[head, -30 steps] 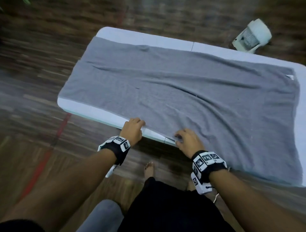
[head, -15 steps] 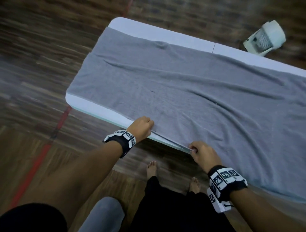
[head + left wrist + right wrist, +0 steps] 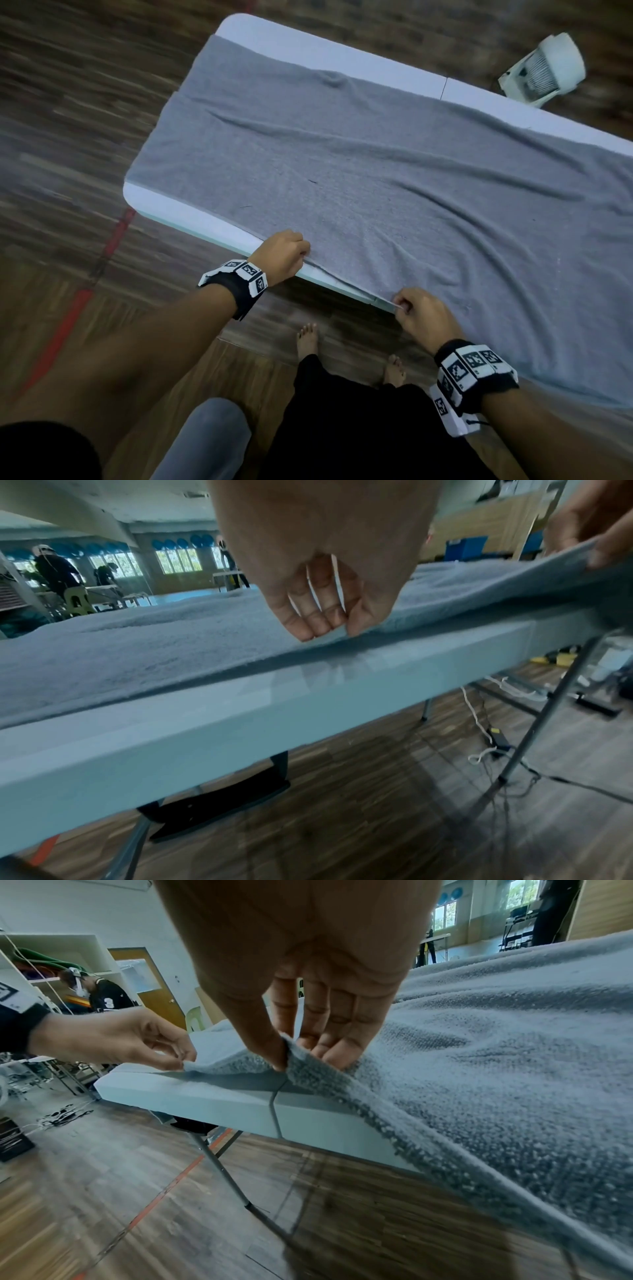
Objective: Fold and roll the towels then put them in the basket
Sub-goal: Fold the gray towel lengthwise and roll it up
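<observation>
Between my thumbs and fingers sits the gray towel's [image 3: 376, 178] near edge. Left hand [image 3: 279, 255] and right hand [image 3: 423, 313] both pinch it, lifted just off the white folding table [image 3: 240, 723].

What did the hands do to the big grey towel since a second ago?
Both hands closed on the near edge of the large grey terry towel. The left hand went from resting on the edge to pinching it, and the right hand slid right along the edge, pinched it and raised it slightly off the white folding table. The towel stays spread flat, unfolded.
</observation>
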`<state>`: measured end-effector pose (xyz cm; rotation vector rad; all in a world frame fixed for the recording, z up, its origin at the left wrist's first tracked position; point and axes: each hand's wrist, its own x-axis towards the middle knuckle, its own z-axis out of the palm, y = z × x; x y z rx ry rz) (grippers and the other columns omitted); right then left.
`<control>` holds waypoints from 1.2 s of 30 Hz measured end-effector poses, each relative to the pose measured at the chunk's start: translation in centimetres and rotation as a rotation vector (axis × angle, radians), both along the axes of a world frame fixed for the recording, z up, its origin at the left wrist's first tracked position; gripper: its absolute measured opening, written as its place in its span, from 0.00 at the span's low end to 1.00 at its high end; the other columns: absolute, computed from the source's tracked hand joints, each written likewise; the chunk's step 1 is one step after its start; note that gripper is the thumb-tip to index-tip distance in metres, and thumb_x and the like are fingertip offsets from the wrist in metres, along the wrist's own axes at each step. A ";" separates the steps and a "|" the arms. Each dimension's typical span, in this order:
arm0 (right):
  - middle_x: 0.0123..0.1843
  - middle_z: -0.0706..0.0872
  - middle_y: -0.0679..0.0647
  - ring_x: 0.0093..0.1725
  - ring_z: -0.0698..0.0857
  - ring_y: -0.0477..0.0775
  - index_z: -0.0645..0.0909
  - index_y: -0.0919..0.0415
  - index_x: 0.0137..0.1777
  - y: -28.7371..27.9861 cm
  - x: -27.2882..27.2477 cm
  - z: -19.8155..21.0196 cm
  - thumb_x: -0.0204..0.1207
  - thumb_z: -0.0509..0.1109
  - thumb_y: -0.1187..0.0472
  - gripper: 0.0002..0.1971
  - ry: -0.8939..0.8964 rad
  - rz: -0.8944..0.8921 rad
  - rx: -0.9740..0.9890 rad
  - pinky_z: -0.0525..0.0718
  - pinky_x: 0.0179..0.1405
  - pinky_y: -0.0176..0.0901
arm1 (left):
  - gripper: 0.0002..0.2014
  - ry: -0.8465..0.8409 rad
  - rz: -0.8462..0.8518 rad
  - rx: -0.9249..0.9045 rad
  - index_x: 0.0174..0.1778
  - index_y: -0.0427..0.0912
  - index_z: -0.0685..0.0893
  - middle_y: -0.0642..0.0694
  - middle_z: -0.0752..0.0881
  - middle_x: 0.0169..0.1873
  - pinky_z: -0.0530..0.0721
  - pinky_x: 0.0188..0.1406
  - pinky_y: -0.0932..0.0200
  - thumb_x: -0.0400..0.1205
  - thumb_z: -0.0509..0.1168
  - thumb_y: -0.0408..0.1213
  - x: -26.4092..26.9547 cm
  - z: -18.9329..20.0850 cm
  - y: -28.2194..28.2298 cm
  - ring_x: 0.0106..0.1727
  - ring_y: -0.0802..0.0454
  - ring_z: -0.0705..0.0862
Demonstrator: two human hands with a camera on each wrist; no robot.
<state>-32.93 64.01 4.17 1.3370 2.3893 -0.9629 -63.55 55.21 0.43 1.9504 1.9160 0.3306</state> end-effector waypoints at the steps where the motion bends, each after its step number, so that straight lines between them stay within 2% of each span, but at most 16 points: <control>1: 0.47 0.83 0.47 0.45 0.82 0.51 0.81 0.51 0.47 0.0 0.1 0.0 0.74 0.69 0.62 0.06 -0.001 0.014 0.006 0.82 0.48 0.48 | 0.06 -0.001 -0.007 0.007 0.37 0.36 0.84 0.41 0.83 0.31 0.77 0.32 0.52 0.67 0.70 0.24 -0.2 0.2 -0.3 0.34 0.39 0.81; 4: 0.48 0.87 0.50 0.49 0.85 0.55 0.84 0.53 0.46 -0.3 0.9 -0.3 0.72 0.70 0.65 0.07 -0.069 0.106 -0.047 0.81 0.50 0.46 | 0.06 0.044 -0.078 -0.072 0.39 0.41 0.85 0.45 0.85 0.34 0.77 0.38 0.51 0.68 0.69 0.30 0.0 0.8 -1.3 0.37 0.41 0.83; 7: 0.47 0.90 0.49 0.51 0.87 0.53 0.87 0.52 0.44 -0.1 0.0 -0.2 0.72 0.72 0.60 0.04 -0.203 0.247 -0.155 0.81 0.52 0.42 | 0.11 0.094 -0.117 -0.271 0.50 0.47 0.87 0.48 0.89 0.46 0.69 0.51 0.53 0.76 0.62 0.34 0.7 1.2 -1.9 0.50 0.45 0.85; 9: 0.44 0.90 0.46 0.46 0.86 0.50 0.85 0.46 0.41 0.3 -2.5 0.3 0.73 0.71 0.56 0.03 -0.201 0.286 -0.172 0.83 0.50 0.42 | 0.15 0.051 -0.052 -0.277 0.58 0.48 0.86 0.47 0.88 0.53 0.67 0.55 0.52 0.79 0.59 0.33 -0.3 1.3 -2.2 0.55 0.46 0.84; 11: 0.42 0.87 0.44 0.44 0.84 0.48 0.82 0.46 0.41 0.5 -6.6 0.8 0.75 0.69 0.55 0.03 -0.143 0.304 -0.168 0.82 0.48 0.43 | 0.15 0.036 0.046 -0.231 0.59 0.46 0.85 0.46 0.88 0.54 0.70 0.56 0.51 0.79 0.59 0.33 -2.9 1.5 -2.9 0.56 0.45 0.83; 13: 0.43 0.86 0.45 0.44 0.83 0.49 0.81 0.45 0.42 0.2 -11.5 0.9 0.77 0.68 0.56 0.04 -0.059 0.331 -0.140 0.81 0.46 0.43 | 0.14 0.055 0.158 -0.209 0.55 0.45 0.86 0.45 0.87 0.51 0.72 0.54 0.51 0.78 0.60 0.32 -6.6 1.6 -3.6 0.55 0.43 0.83; 15: 0.46 0.86 0.49 0.47 0.84 0.53 0.83 0.50 0.45 -0.8 -17.4 0.4 0.78 0.67 0.58 0.04 0.017 0.375 -0.117 0.82 0.49 0.46 | 0.13 0.095 0.286 -0.207 0.54 0.45 0.86 0.44 0.87 0.51 0.73 0.53 0.50 0.78 0.59 0.32 -11.3 1.7 -4.8 0.55 0.42 0.83; 19: 0.53 0.85 0.55 0.50 0.84 0.58 0.85 0.56 0.52 -3.0 -28.3 -0.3 0.79 0.65 0.61 0.08 0.104 0.433 -0.053 0.83 0.52 0.48 | 0.16 0.158 0.492 -0.242 0.58 0.41 0.84 0.41 0.84 0.55 0.74 0.54 0.47 0.78 0.59 0.27 -20.4 1.5 -7.1 0.59 0.39 0.80; 22: 0.55 0.82 0.58 0.53 0.82 0.61 0.83 0.58 0.55 -4.2 -34.0 -1.1 0.78 0.65 0.62 0.09 0.117 0.476 -0.003 0.82 0.53 0.51 | 0.18 0.165 0.569 -0.217 0.60 0.36 0.83 0.38 0.82 0.55 0.78 0.53 0.42 0.77 0.59 0.21 -25.4 0.9 -8.5 0.59 0.36 0.79; 26: 0.61 0.77 0.57 0.60 0.77 0.60 0.78 0.58 0.63 -5.0 -37.6 -3.1 0.78 0.65 0.60 0.14 0.043 0.528 0.110 0.80 0.54 0.52 | 0.22 0.178 0.586 -0.262 0.62 0.36 0.81 0.39 0.80 0.59 0.78 0.55 0.41 0.75 0.58 0.16 -29.5 -0.3 -8.9 0.62 0.39 0.77; 28: 0.61 0.76 0.56 0.60 0.77 0.57 0.75 0.58 0.65 -5.1 -37.8 -3.7 0.79 0.64 0.59 0.14 0.019 0.553 0.159 0.79 0.52 0.49 | 0.22 0.176 0.557 -0.235 0.60 0.35 0.81 0.38 0.80 0.56 0.78 0.53 0.41 0.73 0.57 0.15 -30.3 -0.9 -8.9 0.60 0.38 0.78; 32: 0.55 0.81 0.56 0.48 0.80 0.55 0.78 0.59 0.62 -5.0 -38.7 -4.4 0.79 0.64 0.64 0.12 0.048 0.568 0.185 0.78 0.45 0.44 | 0.18 0.224 0.541 -0.163 0.51 0.32 0.82 0.37 0.82 0.48 0.77 0.47 0.45 0.71 0.56 0.13 -31.0 -1.8 -8.7 0.53 0.38 0.79; 34: 0.53 0.82 0.57 0.42 0.76 0.53 0.81 0.61 0.59 -4.9 -39.0 -4.1 0.78 0.64 0.65 0.11 0.059 0.553 0.181 0.72 0.41 0.42 | 0.17 0.236 0.543 -0.163 0.50 0.31 0.83 0.37 0.83 0.47 0.78 0.46 0.44 0.71 0.57 0.13 -31.0 -1.8 -8.6 0.51 0.38 0.79; 36: 0.51 0.82 0.57 0.40 0.74 0.52 0.81 0.62 0.57 -5.0 -38.9 -3.6 0.78 0.65 0.65 0.10 0.084 0.553 0.175 0.71 0.40 0.41 | 0.17 0.212 0.536 -0.169 0.49 0.30 0.83 0.36 0.83 0.45 0.78 0.45 0.42 0.70 0.57 0.13 -31.1 -1.5 -8.9 0.50 0.38 0.80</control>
